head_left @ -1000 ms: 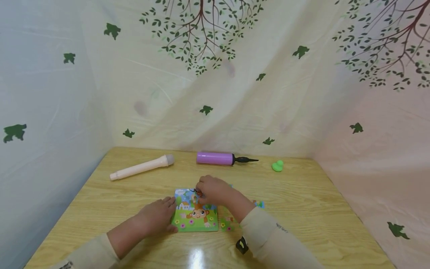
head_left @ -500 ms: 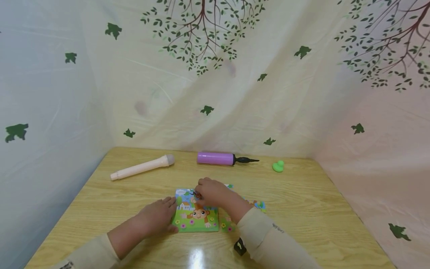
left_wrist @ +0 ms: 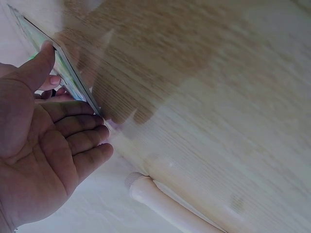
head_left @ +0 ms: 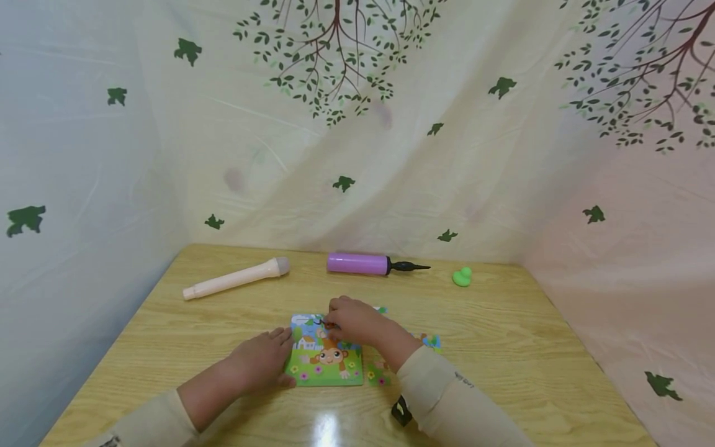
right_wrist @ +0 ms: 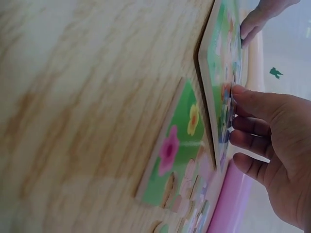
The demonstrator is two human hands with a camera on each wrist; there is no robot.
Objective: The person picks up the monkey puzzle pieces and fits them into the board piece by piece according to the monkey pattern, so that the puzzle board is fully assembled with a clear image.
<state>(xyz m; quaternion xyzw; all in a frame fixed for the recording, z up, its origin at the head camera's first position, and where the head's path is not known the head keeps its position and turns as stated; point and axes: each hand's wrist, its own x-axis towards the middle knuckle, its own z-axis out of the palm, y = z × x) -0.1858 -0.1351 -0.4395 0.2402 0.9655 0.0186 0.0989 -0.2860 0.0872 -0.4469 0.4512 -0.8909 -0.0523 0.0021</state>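
A square wooden jigsaw puzzle board (head_left: 324, 375) with a monkey, house and flowers lies on the table in the head view. My left hand (head_left: 261, 357) rests along its left edge, fingers fairly straight and thumb by the near corner; the left wrist view shows the fingertips touching that edge. Over the board's upper right part, my right hand (head_left: 355, 320) has its fingers curled, pinching a small dark-and-orange puzzle piece (head_left: 329, 324) low against the picture. The hand hides most of that piece. Loose puzzle pieces (right_wrist: 187, 116) lie just right of the board, partly under the right forearm.
Behind the board lie a pale toy microphone (head_left: 237, 278), a purple hand pump (head_left: 357, 263) with a black nozzle, and a green toy duck (head_left: 462, 277). A small black object (head_left: 401, 411) shows beside the right sleeve. Printed cloth walls surround the wooden table (head_left: 223, 316).
The right hand has shifted very slightly toward the person and stays over the same part of the board. More loose pieces show beside the forearm. The left hand keeps its place.
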